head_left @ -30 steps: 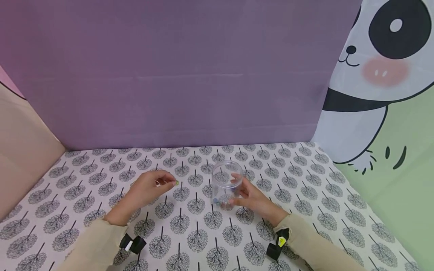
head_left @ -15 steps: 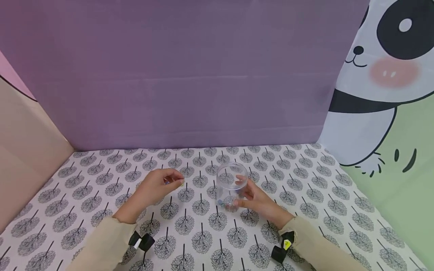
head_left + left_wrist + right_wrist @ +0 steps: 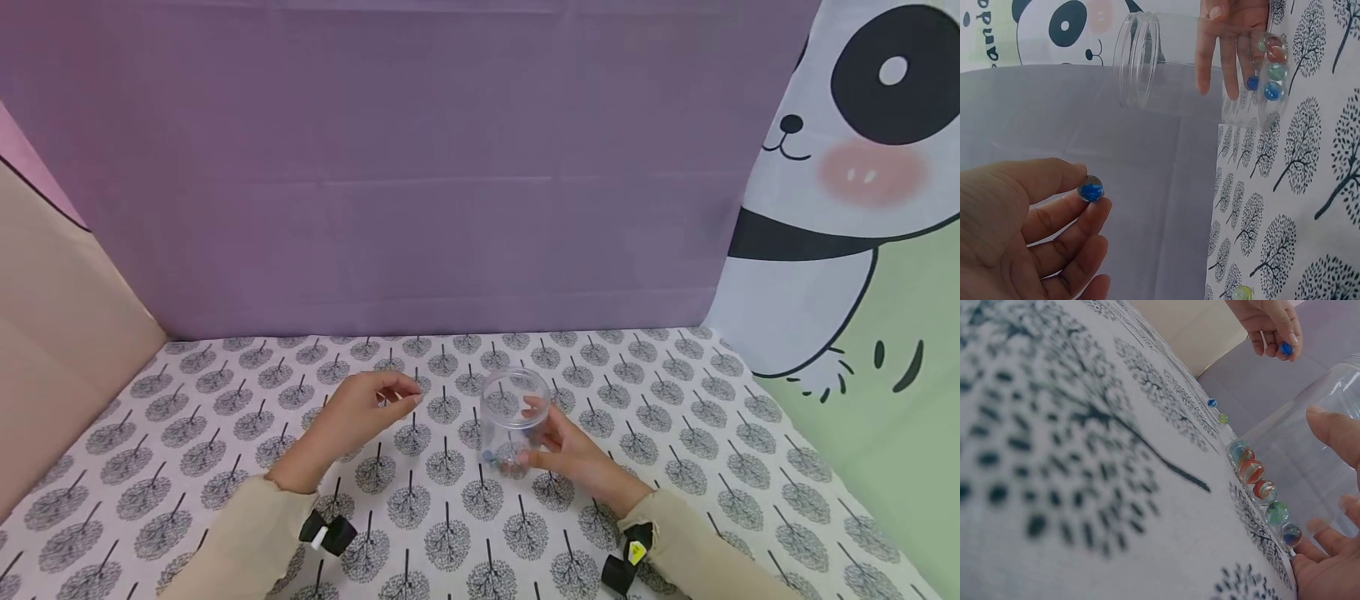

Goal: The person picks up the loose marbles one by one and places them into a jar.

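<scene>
My left hand (image 3: 367, 408) pinches a blue marble (image 3: 1090, 189) between thumb and fingertips, left of a clear plastic jar (image 3: 498, 429). The marble is hidden in the head view. My right hand (image 3: 566, 446) holds the jar from its right side, thumb in front and fingers around the back. Upright and lidless, the jar stands on the patterned cloth with several marbles (image 3: 1264, 492) along its bottom, among them red, green and blue ones. On the cloth below my left hand lie a blue marble (image 3: 1212, 402) and a yellow-green marble (image 3: 1222, 418).
A white cloth (image 3: 247, 483) printed with dark trees covers the table. Behind it rises a purple backdrop (image 3: 435, 175), with a printed panda (image 3: 810, 300) on the panel to the right and a beige panel (image 3: 67, 333) on the left.
My left hand has risen and moved right, closer to the jar. A yellow-green spot seen at its fingertips earlier is now hidden in the head view. The right hand keeps holding the jar.
</scene>
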Available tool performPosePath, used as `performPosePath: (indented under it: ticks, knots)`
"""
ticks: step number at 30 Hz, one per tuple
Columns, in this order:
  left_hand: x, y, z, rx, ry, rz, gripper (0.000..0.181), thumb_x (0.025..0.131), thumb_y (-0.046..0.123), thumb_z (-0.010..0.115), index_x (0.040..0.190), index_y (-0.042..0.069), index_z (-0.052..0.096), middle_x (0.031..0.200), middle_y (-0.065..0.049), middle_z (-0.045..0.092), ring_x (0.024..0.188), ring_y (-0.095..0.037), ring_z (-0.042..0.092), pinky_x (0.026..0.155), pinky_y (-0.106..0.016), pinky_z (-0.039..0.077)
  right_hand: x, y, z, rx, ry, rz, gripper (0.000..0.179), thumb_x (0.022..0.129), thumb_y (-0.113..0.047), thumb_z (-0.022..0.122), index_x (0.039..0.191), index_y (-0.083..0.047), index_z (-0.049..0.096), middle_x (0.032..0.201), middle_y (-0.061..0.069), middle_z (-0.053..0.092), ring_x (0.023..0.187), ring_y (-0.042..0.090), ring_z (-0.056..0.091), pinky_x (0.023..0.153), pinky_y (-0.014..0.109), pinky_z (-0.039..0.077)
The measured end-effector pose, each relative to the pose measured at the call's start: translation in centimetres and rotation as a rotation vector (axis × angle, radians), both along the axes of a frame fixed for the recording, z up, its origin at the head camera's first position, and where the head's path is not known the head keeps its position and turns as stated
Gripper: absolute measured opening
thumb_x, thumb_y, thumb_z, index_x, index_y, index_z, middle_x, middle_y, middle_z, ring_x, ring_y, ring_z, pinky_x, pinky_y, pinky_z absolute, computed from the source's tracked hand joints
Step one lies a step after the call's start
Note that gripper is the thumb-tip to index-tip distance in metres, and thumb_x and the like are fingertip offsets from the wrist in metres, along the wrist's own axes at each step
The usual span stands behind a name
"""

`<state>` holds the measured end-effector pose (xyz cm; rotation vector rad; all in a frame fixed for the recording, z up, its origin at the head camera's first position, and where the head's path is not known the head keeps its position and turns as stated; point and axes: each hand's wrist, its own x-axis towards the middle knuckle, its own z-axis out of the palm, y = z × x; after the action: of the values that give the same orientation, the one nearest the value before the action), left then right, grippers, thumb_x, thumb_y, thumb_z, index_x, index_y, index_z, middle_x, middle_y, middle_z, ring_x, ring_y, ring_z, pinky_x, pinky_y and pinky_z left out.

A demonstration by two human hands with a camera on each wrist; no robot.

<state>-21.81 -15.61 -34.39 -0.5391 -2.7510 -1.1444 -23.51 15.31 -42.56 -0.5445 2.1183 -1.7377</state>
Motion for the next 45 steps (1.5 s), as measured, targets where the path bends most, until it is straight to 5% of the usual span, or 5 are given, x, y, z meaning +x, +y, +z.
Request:
performPosePath:
  ticks: [8,18,45]
  knots:
    - [0.1,0.6,-0.3,-0.013,-0.001,0.011,0.01,0.088,0.02,0.066,0.097,0.017,0.07,0.093,0.006,0.067,0.083,-0.013,0.057,0.07,-0.032,0.047,0.5,0.0,-0.7,-0.014,0.003,0.025,0.088,0.082,-0.018,0.073,0.15,-0.017,0.017,0.147,0.023,0.031,0.135,0.036,0.033,0.109,0.044,0.029]
    - [-0.8,2.1,1.3,0.0,-0.01,-0.006,0.015,0.088,0.023,0.066,0.1,0.014,0.07,0.088,0.006,0.066,0.083,-0.014,0.058,0.073,-0.032,0.048,0.0,0.4,0.1,0.046,0.032,-0.013,0.09,0.078,-0.027,0.075,0.149,-0.023,0.021,0.146,0.016,0.037,0.135,0.032,0.034,0.11,0.044,0.026]
    - [-0.9,6.3,2.8,0.058,0.03,-0.094,0.013,0.087,0.018,0.067,0.099,0.015,0.071,0.096,0.006,0.068,0.086,-0.012,0.058,0.08,-0.036,0.048,0.2,0.0,0.3,-0.006,-0.018,0.012,0.088,0.081,-0.021,0.074,0.15,-0.02,0.019,0.148,0.017,0.032,0.137,0.033,0.03,0.111,0.043,0.025]
